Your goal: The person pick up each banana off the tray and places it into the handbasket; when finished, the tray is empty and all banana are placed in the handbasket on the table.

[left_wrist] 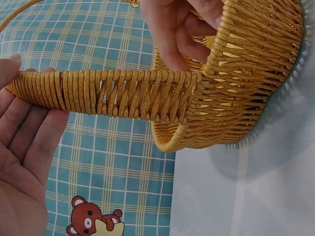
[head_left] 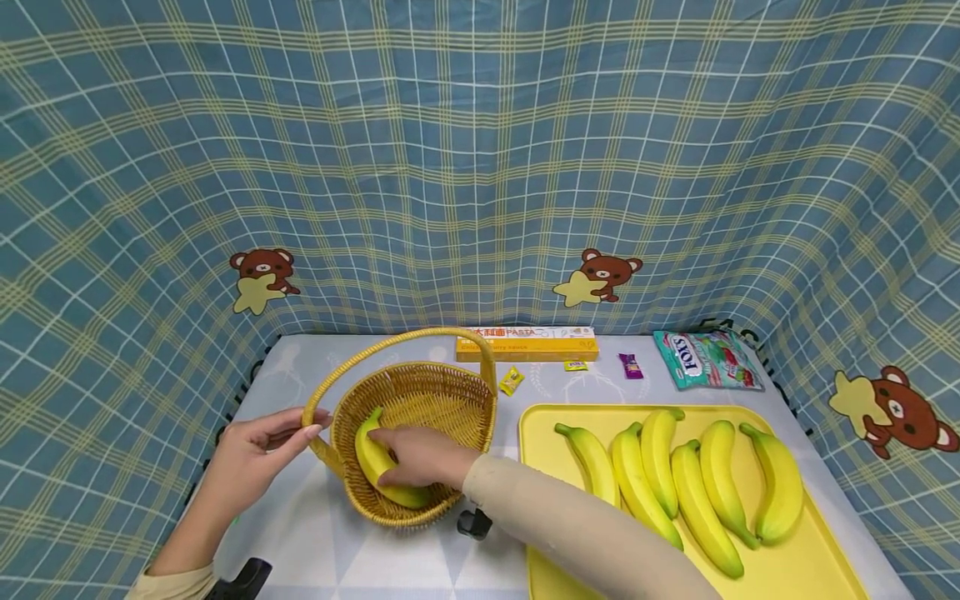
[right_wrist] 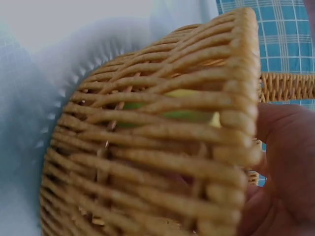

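A woven wicker basket (head_left: 442, 400) with an arched handle (head_left: 390, 343) stands left of centre on the table. My left hand (head_left: 311, 422) pinches the handle low on its left side, thumb on top and straight fingers beneath. In the left wrist view the handle (left_wrist: 123, 93) lies across those fingers (left_wrist: 29, 147). My right hand (head_left: 390, 454) reaches into the basket and grips a yellow banana (head_left: 367, 454) lying on its floor. The right wrist view shows the basket wall (right_wrist: 162, 147) close up, with the banana (right_wrist: 187, 115) glimpsed through the weave.
A yellow tray (head_left: 810, 558) at the right holds several bananas (head_left: 697, 492). Along the back lie a pasta box (head_left: 525, 343), three small wrapped sweets (head_left: 512, 380) and a green sweet bag (head_left: 705, 358). Checked cloth walls surround the table.
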A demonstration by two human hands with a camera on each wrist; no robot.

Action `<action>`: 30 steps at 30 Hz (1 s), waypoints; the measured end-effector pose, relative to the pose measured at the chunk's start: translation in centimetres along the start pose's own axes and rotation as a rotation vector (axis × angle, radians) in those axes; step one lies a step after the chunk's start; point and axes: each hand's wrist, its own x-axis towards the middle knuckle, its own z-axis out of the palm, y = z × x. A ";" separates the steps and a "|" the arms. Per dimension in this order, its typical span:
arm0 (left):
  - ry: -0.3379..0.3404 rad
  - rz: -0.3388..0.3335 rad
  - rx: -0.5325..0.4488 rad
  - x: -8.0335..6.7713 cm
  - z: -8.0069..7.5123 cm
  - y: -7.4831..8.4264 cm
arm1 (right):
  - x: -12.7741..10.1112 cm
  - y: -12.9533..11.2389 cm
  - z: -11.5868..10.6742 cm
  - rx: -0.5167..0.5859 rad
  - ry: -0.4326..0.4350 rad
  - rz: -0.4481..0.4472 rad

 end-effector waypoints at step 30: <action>0.015 -0.002 0.012 0.0 0.2 0.2 | -11.4 5.2 -2.5 0.156 0.333 -0.060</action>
